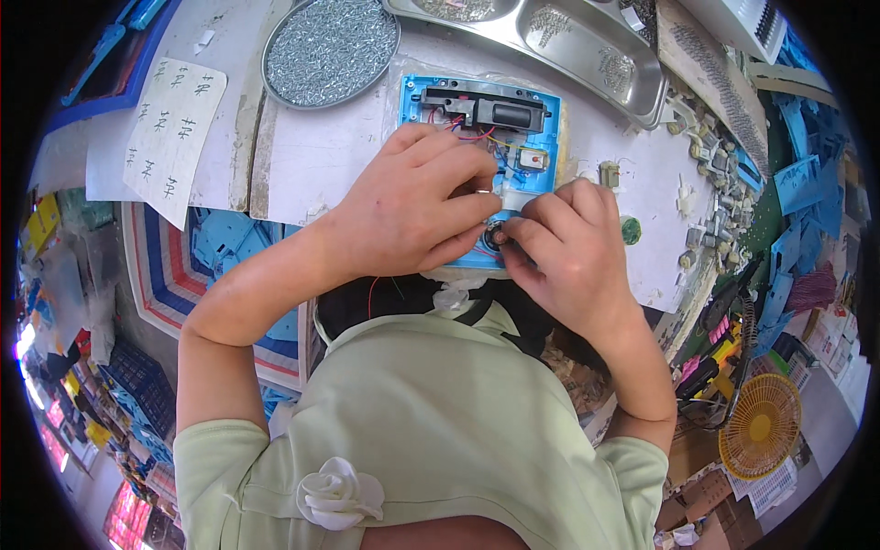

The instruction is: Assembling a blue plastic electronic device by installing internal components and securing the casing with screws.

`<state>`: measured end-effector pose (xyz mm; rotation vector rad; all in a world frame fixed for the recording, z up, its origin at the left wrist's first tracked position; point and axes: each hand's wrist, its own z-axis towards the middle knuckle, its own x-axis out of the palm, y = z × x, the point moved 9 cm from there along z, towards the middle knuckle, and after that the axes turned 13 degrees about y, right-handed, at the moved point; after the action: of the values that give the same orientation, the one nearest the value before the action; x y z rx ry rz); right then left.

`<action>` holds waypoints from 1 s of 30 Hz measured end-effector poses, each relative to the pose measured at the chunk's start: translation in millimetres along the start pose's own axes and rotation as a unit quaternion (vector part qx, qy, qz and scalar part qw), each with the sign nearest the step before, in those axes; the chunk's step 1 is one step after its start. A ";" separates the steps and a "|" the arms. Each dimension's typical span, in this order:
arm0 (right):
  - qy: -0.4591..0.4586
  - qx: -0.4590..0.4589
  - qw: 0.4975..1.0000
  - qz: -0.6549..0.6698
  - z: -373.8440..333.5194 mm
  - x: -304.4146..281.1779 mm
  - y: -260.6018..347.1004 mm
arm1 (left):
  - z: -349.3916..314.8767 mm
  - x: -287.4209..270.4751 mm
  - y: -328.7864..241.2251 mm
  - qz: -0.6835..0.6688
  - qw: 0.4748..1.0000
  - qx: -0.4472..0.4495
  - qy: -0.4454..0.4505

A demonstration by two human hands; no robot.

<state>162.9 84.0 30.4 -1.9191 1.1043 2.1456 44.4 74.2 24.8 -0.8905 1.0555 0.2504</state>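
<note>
A blue plastic housing lies open on the table in front of me. Fixed in its far end is a black battery-box-like part, with thin red, blue and yellow wires about it. A small white box-shaped part sits at its right side. My left hand reaches over the housing's left side with fingers curled together; what they hold, if anything, is hidden. At the near end, my right hand pinches a small round dark part between thumb and finger.
A round metal tray of screws stands at the far left, beside a divided steel tray of small parts. Several small motor-like parts line the table's right edge. A marked paper sheet lies left; a yellow fan stands lower right.
</note>
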 end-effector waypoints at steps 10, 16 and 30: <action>-0.164 0.124 0.975 0.083 -1.9 -23.5 -54.9 | 0.8 -13.7 1.0 0.013 0.998 -0.008 -0.063; -0.113 0.151 0.980 -0.055 18.0 -26.5 -44.3 | 17.2 -11.3 5.1 0.063 0.994 -0.036 -0.077; 0.020 0.152 0.960 -0.237 42.4 -20.7 -23.0 | 20.7 -2.9 5.1 0.091 0.992 -0.040 -0.078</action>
<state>142.8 132.2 36.8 -1.8529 0.8109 1.5926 53.4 93.4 28.6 -0.8327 0.9876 0.5112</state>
